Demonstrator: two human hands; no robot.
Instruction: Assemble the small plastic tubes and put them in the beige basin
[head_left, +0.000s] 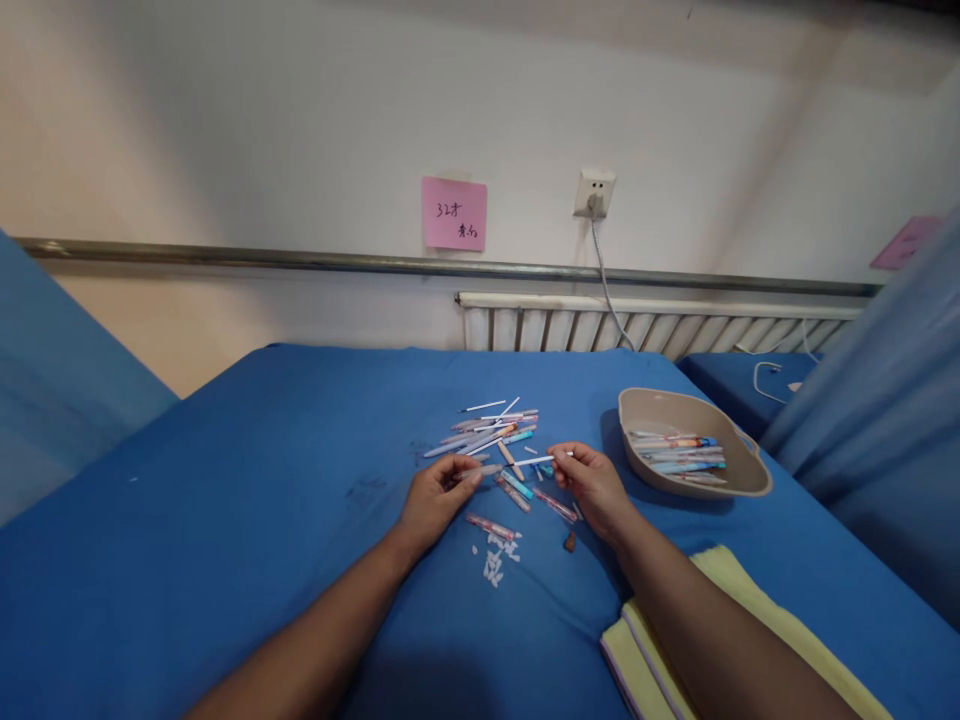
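Observation:
My left hand (435, 502) is closed around a pale, see-through pen barrel (489, 470), with its front end pointing right. Pinched between the fingertips of my right hand (594, 488) is a thin white pen refill (535, 461). The refill's dark tip lies at the barrel's right end; whether it is inside I cannot tell. Just beyond my hands is a loose heap of pen barrels and refills (480, 436). Between and below my hands lie more pen parts, among them a patterned pink barrel (491, 527) and a blue-ended barrel (517, 486).
Small white pieces (493, 568) and a brown lump (570, 541) lie on the blue-covered bed (247, 520). At right stands a beige basin (750, 487) holding several pens (682, 460). A folded yellow cloth (757, 610) lies under my right forearm. Wall and radiator (547, 328) are behind.

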